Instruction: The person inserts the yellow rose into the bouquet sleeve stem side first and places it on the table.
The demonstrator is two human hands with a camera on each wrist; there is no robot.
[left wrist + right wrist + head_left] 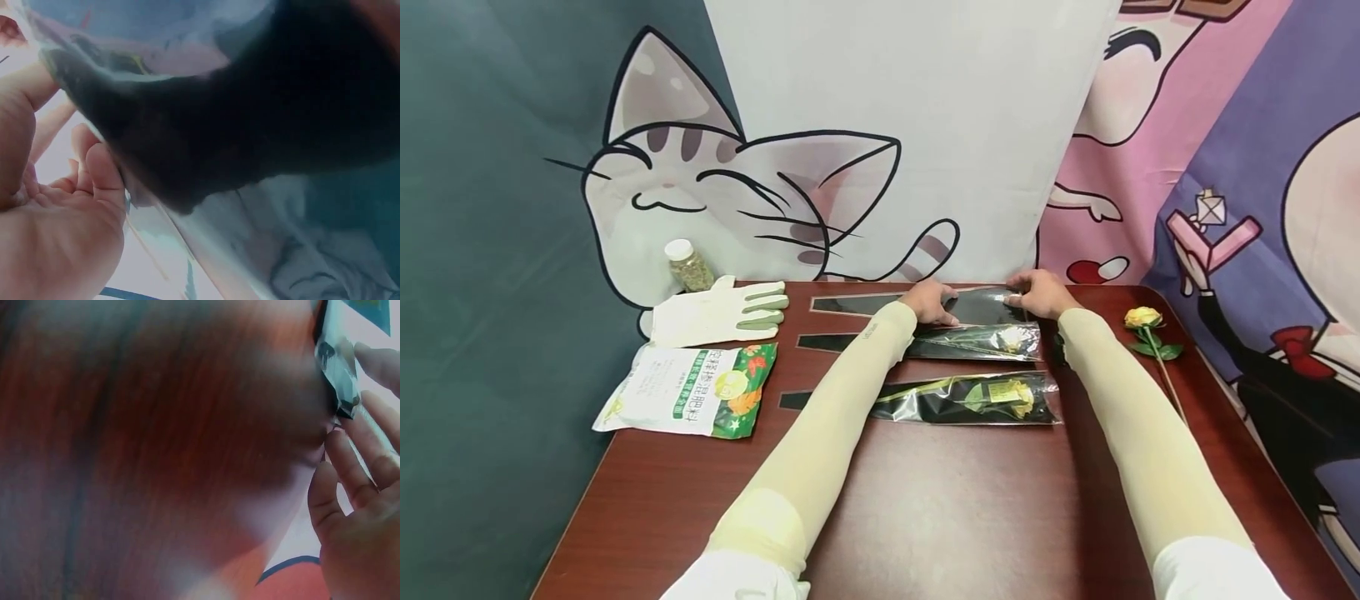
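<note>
Three dark tapered flower sleeves lie one behind another on the table. My left hand (929,302) is on the middle of the farthest black sleeve (985,307), thumb and fingers spread. At that sleeve's wide right end, my right hand (1041,293) touches the edge with its fingers extended. No flower shows in this sleeve. The middle sleeve (955,348) holds a pale rose (1011,338); the nearest sleeve (940,410) holds a yellow rose (1022,398). In the left wrist view, dark shiny film fills much of the picture beside the left hand (69,206).
An unwrapped yellow rose (1143,317) lies at the table's right edge. On the left are a white-and-green packet (688,392), a pair of pale gloves (700,317) and a white-capped jar (690,268). A cartoon-printed cloth (865,83) hangs behind the table.
</note>
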